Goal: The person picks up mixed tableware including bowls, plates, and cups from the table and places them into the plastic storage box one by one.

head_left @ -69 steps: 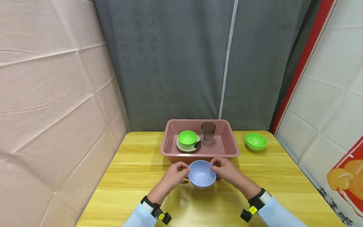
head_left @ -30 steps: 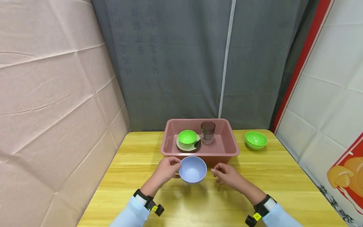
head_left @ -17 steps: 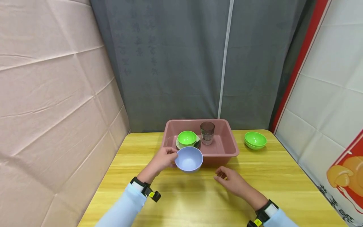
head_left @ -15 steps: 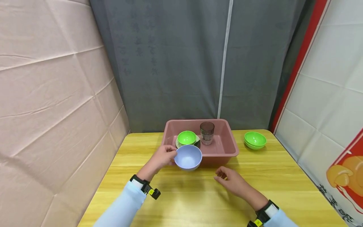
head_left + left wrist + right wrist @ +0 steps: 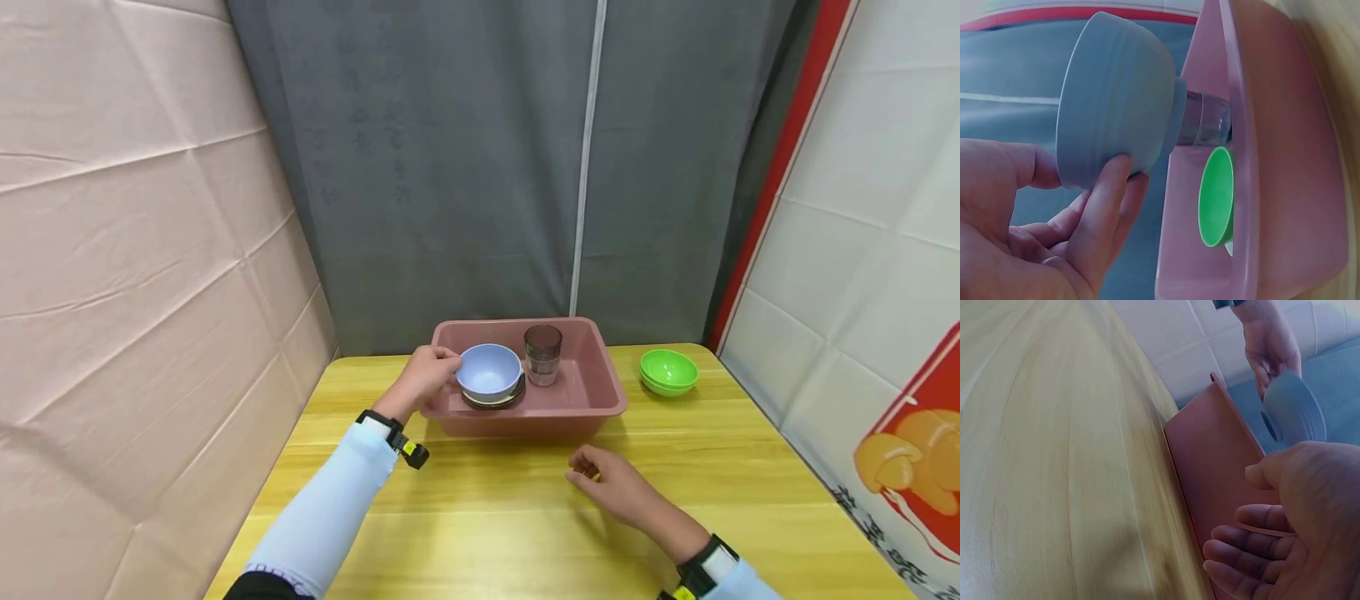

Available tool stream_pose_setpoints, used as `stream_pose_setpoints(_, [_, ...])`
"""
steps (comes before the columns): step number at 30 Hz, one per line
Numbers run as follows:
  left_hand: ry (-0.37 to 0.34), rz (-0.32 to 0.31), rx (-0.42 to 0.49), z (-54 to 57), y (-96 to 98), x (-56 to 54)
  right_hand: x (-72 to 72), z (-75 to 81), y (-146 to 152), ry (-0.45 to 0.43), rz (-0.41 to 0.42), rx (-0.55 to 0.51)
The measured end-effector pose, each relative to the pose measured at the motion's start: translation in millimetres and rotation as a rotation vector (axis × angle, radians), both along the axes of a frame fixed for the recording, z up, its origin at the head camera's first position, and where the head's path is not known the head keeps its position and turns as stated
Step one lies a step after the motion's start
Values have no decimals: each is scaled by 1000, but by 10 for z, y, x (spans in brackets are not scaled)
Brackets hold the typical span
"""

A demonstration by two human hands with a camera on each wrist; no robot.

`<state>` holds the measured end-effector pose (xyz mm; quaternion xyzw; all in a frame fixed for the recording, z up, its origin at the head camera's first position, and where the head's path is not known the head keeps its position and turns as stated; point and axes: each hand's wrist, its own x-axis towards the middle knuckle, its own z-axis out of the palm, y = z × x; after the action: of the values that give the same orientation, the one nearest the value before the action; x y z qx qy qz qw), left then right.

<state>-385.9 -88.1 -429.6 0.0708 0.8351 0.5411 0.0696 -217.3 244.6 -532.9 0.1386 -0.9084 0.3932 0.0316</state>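
Note:
My left hand (image 5: 427, 375) pinches the rim of a light blue bowl (image 5: 489, 372) between thumb and fingers. In the left wrist view the blue bowl (image 5: 1116, 103) hangs above the pink basin (image 5: 1297, 156), clear of the small green bowl (image 5: 1216, 197) inside. From the head view it covers that green bowl, and the edge of a dark-rimmed plate (image 5: 512, 398) shows below it. A grey-tinted glass (image 5: 543, 354) stands in the basin to the right. My right hand (image 5: 611, 483) holds nothing, its fingers loosely bent, over the wooden table in front of the basin.
Two nested green bowls (image 5: 668, 372) stand on the wooden table (image 5: 480, 533), right of the basin (image 5: 525, 425). A grey curtain (image 5: 420, 183) hangs right behind the table. Cloth walls close off the left and right sides.
Both hands held the blue bowl at first; the right hand let go and drew slightly back. The left hand carried the bowl forward and left, from before the basin to over it.

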Motion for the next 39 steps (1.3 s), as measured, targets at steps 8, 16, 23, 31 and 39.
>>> stream_pose_setpoints(8, [-29,19,96,-46,174,-355,15,-18,15,-43,-17,-5])
stream_pose_setpoints(16, [-90,59,80,-131,327,-763,26,5,41,-51,-21,11])
stream_pose_setpoints(23, [-136,82,83,-239,383,-959,49,28,61,-40,-17,18])
stream_pose_setpoints(31, [-205,122,42,-277,408,-945,89,42,82,-48,-29,17])
stream_pose_setpoints(39, [-244,143,-9,-353,412,-1009,123,61,108,-58,-54,11])
